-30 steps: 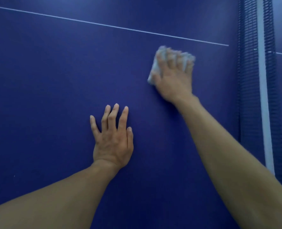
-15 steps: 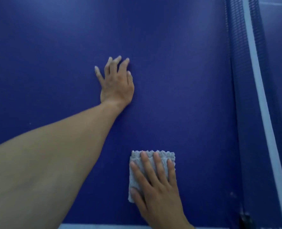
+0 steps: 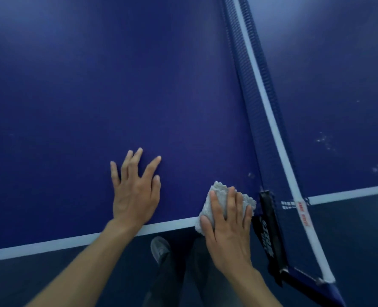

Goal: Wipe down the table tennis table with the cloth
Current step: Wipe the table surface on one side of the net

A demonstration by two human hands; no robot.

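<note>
Head view: blue table [image 3: 139,85], dark floor [image 3: 349,229]

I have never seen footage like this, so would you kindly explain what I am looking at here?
No machine here: a person works bare-handed, and the one camera sits on their head, looking forward and down, so both arms enter from the bottom. The blue surface is a table tennis table, with a white edge line nearest the person and the net running up the right side, fixed by a black clamp. The left hand rests flat on the table, fingers spread, holding nothing. The right hand presses a pale cloth onto the table's near edge beside the clamp; its fingers lie straight, so it pushes the cloth rather than clutching it. Pale specks show beyond the net, and a shoe is visible below the edge.
</note>
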